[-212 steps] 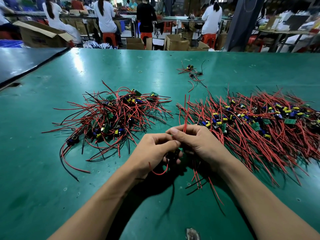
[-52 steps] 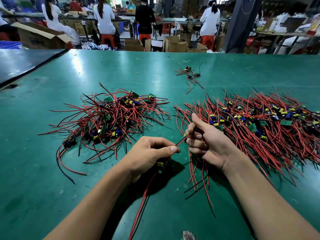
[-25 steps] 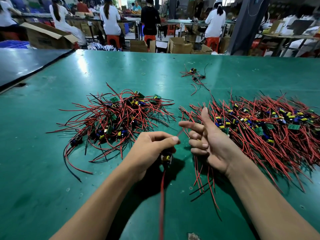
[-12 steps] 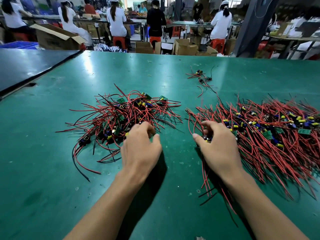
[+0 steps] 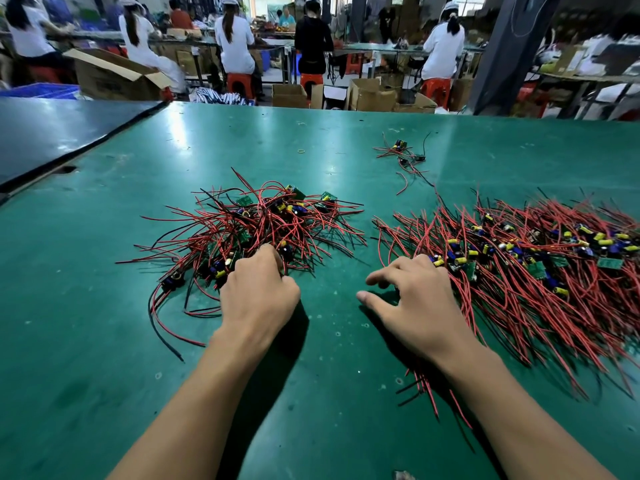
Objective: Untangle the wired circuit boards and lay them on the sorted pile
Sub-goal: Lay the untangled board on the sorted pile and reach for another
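While the only containers in view are standing beyond the far edge of the green table (image 5: pixel 86 341), none of them is showing me its contents. An open cardboard box (image 5: pixel 114 77) is sitting at the far left, a blue crate (image 5: pixel 41 91) is lying just beside it, and lower cartons (image 5: pixel 370 95) are standing behind the table's middle.

On the table, the tangled pile (image 5: pixel 263 223) of red-and-black wired circuit boards is lying to the left. The sorted pile (image 5: pixel 519 271), its wires fanned out in rows, is lying to the right, and a small bunch (image 5: pixel 401 155) is lying apart, farther back.

My left hand (image 5: pixel 258 292) is resting at the near edge of the tangled pile. Its fingers (image 5: pixel 268 258) are curling down among the wires with the tips hidden, so I cannot tell whether they are pinching anything. My right hand (image 5: pixel 412 299) is hovering palm-down at the near left corner of the sorted pile, spread, loosely bent and gripping nothing. Its farther fingertips are meeting the nearest boards, while thumb and forefinger are pointing left over bare table.

Compared with a second ago, my left hand is no longer pinching a single board between the piles with its wire dangling. My right hand, then raised open in the gap, is now reaching over the sorted pile.
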Demonstrator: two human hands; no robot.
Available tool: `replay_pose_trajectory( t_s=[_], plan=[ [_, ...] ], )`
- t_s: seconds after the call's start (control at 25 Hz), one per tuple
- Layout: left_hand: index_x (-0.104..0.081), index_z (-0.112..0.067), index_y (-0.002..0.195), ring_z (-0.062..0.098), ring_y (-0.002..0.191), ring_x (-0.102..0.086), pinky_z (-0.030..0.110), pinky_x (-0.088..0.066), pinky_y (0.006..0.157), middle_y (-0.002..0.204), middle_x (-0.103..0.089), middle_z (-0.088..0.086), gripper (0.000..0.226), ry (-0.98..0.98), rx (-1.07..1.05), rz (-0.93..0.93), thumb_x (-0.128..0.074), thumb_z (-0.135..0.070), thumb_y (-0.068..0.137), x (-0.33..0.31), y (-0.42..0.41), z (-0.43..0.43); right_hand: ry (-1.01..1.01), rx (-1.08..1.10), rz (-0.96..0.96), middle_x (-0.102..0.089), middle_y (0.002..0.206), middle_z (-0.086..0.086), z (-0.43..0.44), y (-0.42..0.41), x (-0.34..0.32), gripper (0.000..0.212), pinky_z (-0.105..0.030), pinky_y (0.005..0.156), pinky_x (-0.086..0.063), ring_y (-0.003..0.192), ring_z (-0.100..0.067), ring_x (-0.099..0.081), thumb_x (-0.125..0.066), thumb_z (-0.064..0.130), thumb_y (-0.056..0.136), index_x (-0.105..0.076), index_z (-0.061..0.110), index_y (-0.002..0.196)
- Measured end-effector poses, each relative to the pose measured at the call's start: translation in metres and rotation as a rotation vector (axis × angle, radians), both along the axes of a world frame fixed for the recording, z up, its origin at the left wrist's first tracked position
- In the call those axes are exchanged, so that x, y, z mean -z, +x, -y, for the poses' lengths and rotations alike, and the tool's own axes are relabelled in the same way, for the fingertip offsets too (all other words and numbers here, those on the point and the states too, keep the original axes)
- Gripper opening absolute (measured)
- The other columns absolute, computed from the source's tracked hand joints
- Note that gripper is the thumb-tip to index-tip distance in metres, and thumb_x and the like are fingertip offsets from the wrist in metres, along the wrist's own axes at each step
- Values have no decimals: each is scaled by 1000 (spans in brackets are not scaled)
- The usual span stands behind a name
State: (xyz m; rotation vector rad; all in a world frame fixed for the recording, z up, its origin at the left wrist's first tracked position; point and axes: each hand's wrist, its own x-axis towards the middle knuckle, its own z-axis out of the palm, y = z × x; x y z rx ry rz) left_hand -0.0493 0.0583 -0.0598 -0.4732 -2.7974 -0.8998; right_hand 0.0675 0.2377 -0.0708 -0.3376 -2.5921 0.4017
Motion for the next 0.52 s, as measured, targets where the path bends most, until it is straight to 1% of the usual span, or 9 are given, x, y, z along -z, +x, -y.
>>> replay_pose_trajectory(
  t_s=[0.12, 0.2, 0.28, 0.32, 0.36, 0.4, 0.44, 0.48, 0.52],
  plan=[
    [-58, -21, 80, 23, 70, -61, 32, -52, 68, 70, -64, -4, 7, 251, 33, -5, -63, -22, 75, -6, 9, -7, -19, 2, -29, -64, 89, 12, -4, 0, 1, 24, -31, 75, -18, 97, -16, -49, -74, 50, 84, -75, 30, 97],
    [-58, -17, 70, 15, 59, -56, 26, -47, 61, 60, -61, -5, 10, 436, 21, 56, -67, -21, 72, -14, 16, -13, -18, -10, -54, -63, 88, 13, -4, 0, 2, 26, -31, 75, -18, 96, -16, -50, -75, 47, 83, -74, 30, 103],
    [-58, -15, 66, 19, 54, -53, 32, -48, 59, 56, -60, -1, 12, 625, 122, 198, -68, -21, 67, -22, 30, -19, -39, -16, -49, -63, 90, 13, -2, -1, 0, 39, -32, 77, -23, 95, -17, -51, -76, 45, 82, -70, 30, 118],
    [-57, -14, 66, 20, 52, -52, 37, -49, 58, 56, -60, 4, 11, 688, 243, 256, -66, -20, 65, -24, 39, -24, -67, -38, -40, -63, 91, 12, 0, -1, -3, 44, -34, 78, -26, 93, -16, -51, -75, 44, 82, -67, 31, 123],
    [-56, -13, 66, 20, 51, -53, 40, -49, 56, 56, -60, 6, 10, 709, 386, 281, -65, -17, 65, -25, 50, -29, -111, -92, -39, -63, 90, 10, 1, 0, -6, 41, -36, 78, -31, 89, -17, -50, -72, 42, 81, -67, 35, 121],
    [-55, -13, 67, 21, 51, -53, 41, -49, 56, 58, -60, 8, 10, 696, 522, 285, -65, -15, 67, -25, 62, -33, -151, -173, -61, -62, 85, 9, 2, 1, -9, 31, -39, 77, -37, 84, -19, -51, -65, 39, 77, -68, 38, 108],
    [-55, -14, 68, 22, 52, -53, 41, -49, 55, 60, -59, 7, 12, 680, 626, 278, -66, -14, 70, -24, 72, -37, -189, -252, -113, -60, 79, 7, 3, 2, -11, 20, -40, 72, -41, 79, -22, -52, -57, 37, 72, -66, 33, 89],
    [-55, -14, 70, 22, 53, -51, 39, -47, 55, 61, -58, 6, 14, 678, 681, 266, -68, -17, 74, -21, 78, -41, -263, -299, -178, -62, 75, 4, 3, 3, -11, 14, -40, 69, -45, 76, -25, -55, -53, 34, 72, -64, 29, 78],
    [-55, -13, 71, 22, 52, -48, 37, -44, 53, 61, -56, 6, 16, 697, 696, 258, -68, -20, 78, -18, 80, -43, -397, -295, -228, -68, 77, 3, 4, 3, -12, 16, -38, 71, -49, 78, -25, -61, -55, 30, 77, -69, 22, 80]
  ],
)
